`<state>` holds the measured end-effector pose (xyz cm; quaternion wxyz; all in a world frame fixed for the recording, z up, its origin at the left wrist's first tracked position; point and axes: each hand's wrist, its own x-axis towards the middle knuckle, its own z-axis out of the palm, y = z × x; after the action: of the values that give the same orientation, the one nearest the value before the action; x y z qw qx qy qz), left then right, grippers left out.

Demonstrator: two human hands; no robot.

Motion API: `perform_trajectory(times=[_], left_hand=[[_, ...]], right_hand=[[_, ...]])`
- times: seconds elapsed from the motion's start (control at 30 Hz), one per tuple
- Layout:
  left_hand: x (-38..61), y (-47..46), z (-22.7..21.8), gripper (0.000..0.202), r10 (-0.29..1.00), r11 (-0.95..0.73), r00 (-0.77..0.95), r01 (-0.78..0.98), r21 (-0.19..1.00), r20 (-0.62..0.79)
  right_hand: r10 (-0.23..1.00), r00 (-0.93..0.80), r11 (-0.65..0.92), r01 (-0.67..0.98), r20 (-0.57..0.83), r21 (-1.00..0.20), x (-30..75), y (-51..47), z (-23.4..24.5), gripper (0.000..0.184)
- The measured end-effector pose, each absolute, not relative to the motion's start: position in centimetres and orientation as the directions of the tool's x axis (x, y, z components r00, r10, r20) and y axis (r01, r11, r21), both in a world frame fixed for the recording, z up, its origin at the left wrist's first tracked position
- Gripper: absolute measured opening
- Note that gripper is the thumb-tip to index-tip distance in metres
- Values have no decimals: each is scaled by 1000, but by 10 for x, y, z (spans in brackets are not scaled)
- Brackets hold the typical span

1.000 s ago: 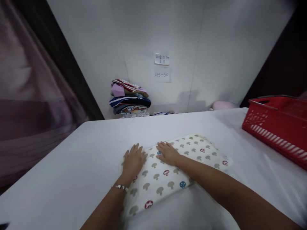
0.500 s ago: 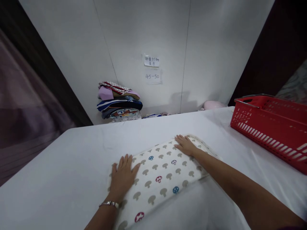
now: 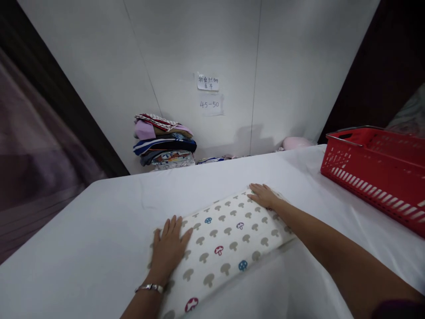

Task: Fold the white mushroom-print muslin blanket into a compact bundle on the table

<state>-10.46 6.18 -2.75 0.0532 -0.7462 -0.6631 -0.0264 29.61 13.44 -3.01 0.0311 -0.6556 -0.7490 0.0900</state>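
A folded white cloth printed with small mushrooms [image 3: 226, 241] lies on the white table [image 3: 99, 230] in front of me. My left hand [image 3: 169, 246] rests flat on its left end, fingers stretched out, a bracelet on the wrist. My right hand [image 3: 264, 196] lies flat on the cloth's far right corner, fingers extended. Neither hand grips anything.
A red plastic basket [image 3: 375, 173] stands at the table's right side. A stack of folded clothes [image 3: 164, 141] sits against the white wall at the back left, with paper labels [image 3: 209, 93] above. A pink item [image 3: 295, 142] lies at the back right.
My right hand has slid from the cloth's middle, beside the left hand, out to its far right corner. My left hand has stayed on the left end.
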Motion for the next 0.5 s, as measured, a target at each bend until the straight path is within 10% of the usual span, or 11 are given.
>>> perform_trajectory(times=[0.5], left_hand=[[-104,60,-24,63,983,-132,131,991,3,126]], right_hand=[[989,-3,-18,990,-146,-141,309,116,-15,64]])
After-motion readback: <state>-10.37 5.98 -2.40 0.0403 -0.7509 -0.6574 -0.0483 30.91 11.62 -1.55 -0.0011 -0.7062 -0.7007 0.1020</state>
